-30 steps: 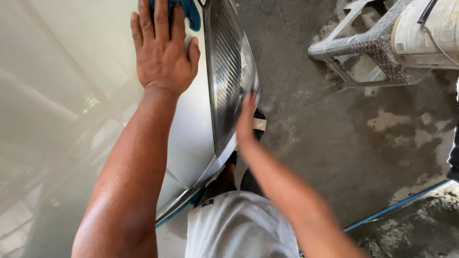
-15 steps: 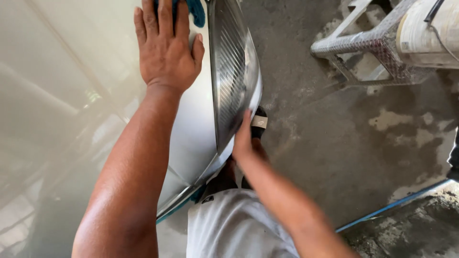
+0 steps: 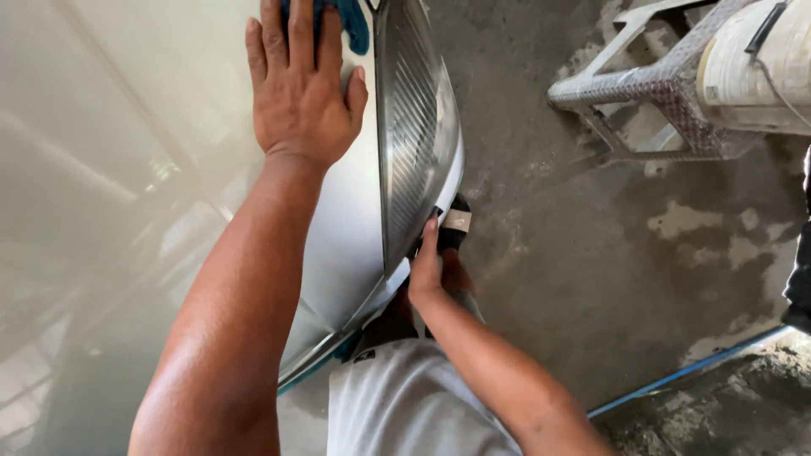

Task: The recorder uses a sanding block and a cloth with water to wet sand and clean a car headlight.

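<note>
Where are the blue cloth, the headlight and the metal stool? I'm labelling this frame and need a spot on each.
blue cloth (image 3: 353, 24): head view, on the part showing beside the left hand's fingers.
headlight (image 3: 414, 143): head view, on the middle of the ribbed lens.
metal stool (image 3: 667, 84): head view, on its perforated seat edge.

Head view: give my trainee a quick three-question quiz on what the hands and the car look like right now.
1. True or false: the left hand lies flat on the silver hood, over a blue cloth.
2. Where is the right hand?
A. on the metal stool
B. at the lower edge of the headlight
C. on the blue hose
3. Fill in: the floor under the car is bare, stained ____.

Key:
1. True.
2. B: its fingertips touch the lower edge of the headlight, far from the metal stool and the blue hose.
3. Concrete.
</note>
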